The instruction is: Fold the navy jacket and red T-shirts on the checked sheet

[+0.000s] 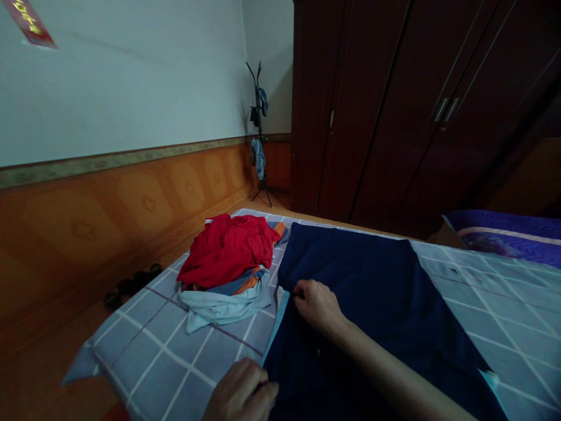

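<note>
A dark navy garment (363, 275) with light blue edging lies spread on the bed. My right hand (319, 305) rests on its left part, fingers curled in a pinch at the cloth near the light blue trim. Nearer to me, my left hand (243, 390) is at the garment's lower left edge, its fingers closed on the navy fabric. Left of the garment sits a heap of clothes, with a red piece (230, 248) on top and a pale blue piece (228, 307) below, along with some orange and grey-blue cloth.
The bed (162, 351) has a grey checked cover. Behind it stand a dark wardrobe (372, 117) and a black coat rack (259, 128) with clothes. A purple cloth (517, 234) lies at the right. Dark shoes (134, 283) are on the floor at the left.
</note>
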Demonstrator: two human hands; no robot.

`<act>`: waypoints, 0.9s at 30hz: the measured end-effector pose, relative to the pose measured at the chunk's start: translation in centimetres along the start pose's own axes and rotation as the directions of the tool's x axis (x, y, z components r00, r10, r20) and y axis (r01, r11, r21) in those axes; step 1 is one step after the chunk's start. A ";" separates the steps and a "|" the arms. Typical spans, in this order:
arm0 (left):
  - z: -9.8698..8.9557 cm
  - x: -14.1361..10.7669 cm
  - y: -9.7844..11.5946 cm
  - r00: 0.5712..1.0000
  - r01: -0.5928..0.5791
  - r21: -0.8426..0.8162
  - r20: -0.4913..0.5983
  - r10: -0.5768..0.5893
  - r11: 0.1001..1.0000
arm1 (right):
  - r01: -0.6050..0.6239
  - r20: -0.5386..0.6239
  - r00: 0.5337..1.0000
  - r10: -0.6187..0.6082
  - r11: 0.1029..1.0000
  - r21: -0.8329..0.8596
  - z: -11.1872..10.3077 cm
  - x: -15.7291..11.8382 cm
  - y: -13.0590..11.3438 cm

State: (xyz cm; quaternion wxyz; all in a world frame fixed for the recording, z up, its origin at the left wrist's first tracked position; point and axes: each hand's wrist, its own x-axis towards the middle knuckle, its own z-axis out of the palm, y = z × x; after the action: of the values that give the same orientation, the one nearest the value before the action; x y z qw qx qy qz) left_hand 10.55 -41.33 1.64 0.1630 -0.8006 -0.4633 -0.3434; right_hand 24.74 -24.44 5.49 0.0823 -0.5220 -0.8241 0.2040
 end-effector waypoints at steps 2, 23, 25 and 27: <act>0.2 0.2 0.1 0.999 -0.004 0.013 0.035 0.004 1.000 | 0.004 0.003 1.000 -0.004 1.000 0.009 0.0 0.1 0.1; -1.5 -1.4 -0.1 0.962 0.144 0.002 0.233 -0.141 0.990 | 0.086 0.026 0.996 -0.084 0.991 -0.104 0.0 -0.4 0.4; -1.7 -1.4 -0.2 0.961 0.132 0.014 0.242 -0.132 0.991 | 0.092 0.035 0.995 -0.089 0.988 -0.121 0.0 -0.4 0.3; -1.9 -1.4 -0.4 0.960 0.103 0.011 0.259 -0.103 0.995 | 0.095 0.053 0.995 -0.088 0.987 -0.133 0.0 -0.2 0.3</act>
State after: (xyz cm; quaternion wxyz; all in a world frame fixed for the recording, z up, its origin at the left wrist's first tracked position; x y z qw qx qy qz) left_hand 8.94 -43.14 1.97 0.0820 -0.8137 -0.5212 -0.2441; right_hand 25.08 -24.56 5.35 0.0367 -0.4831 -0.8608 0.1559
